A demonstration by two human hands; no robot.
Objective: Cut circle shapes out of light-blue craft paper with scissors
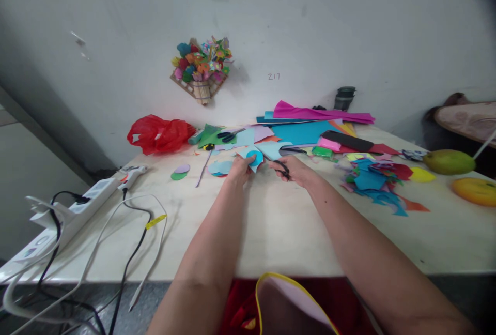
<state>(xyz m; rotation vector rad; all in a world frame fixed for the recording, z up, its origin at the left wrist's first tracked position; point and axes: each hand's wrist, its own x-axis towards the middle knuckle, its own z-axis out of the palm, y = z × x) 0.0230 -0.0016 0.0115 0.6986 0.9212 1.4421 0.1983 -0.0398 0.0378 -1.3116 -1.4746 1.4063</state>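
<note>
My left hand point(241, 166) is closed on a piece of coloured paper. A bright blue paper circle point(254, 157) lies over a paler blue piece there, with an orange-red edge below. In my right hand point(292, 168) is a pair of scissors point(282, 168) with black handles, fingers wrapped through the grips. The blades point left toward the paper; whether they touch it is too small to tell. Just left of my left hand lie light blue paper circles point(221, 168). Farther left rest a purple and a green paper circle point(180, 171).
Paper scraps point(372, 177) are heaped on the right, near a green mango point(448, 162) and an orange-yellow fruit point(475, 190). Coloured sheets point(302, 132), a black phone-like slab point(347, 140) and other scissors point(228, 135) lie behind. A power strip point(93, 195) with cables and a red bag point(158, 133) sit left.
</note>
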